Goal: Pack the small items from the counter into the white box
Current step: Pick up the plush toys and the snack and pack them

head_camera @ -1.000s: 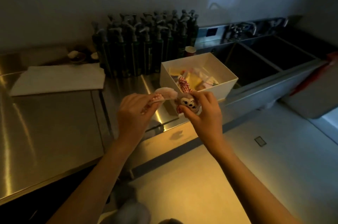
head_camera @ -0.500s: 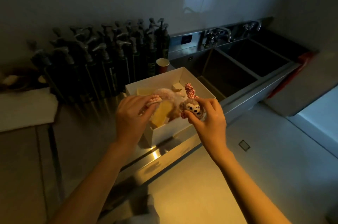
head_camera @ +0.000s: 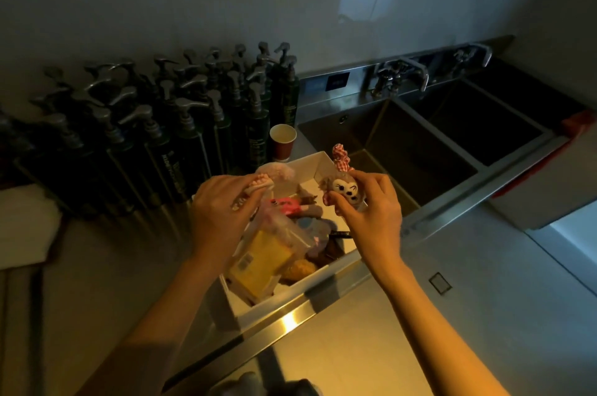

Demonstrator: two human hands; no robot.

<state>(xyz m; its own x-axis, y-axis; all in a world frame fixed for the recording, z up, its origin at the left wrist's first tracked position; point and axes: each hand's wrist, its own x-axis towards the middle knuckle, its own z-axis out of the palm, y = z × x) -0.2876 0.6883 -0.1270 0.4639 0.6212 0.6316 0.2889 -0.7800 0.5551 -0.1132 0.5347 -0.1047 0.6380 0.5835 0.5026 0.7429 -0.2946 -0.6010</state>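
Observation:
The white box (head_camera: 292, 294) sits on the steel counter near its front edge, beside the sink. Several small items lie inside it, among them a yellow packet in clear wrap (head_camera: 263, 258) and a pink toy (head_camera: 286, 205). My right hand (head_camera: 368, 211) pinches a small plush monkey head (head_camera: 344, 189) with a red checked bow (head_camera: 340, 156), held over the box's far right corner. My left hand (head_camera: 219, 211) grips a pale pink fluffy item (head_camera: 274, 174) above the box's left side.
Many dark pump bottles (head_camera: 181, 124) stand in rows against the wall behind the box. A red paper cup (head_camera: 283, 141) stands by the box's far side. A steel sink (head_camera: 429, 150) with taps (head_camera: 400, 76) lies to the right. White paper (head_camera: 26, 227) lies at the left.
Both hands have moved from the front of the box to over it, each still holding its item. The view has swung closer and more steeply down onto the box.

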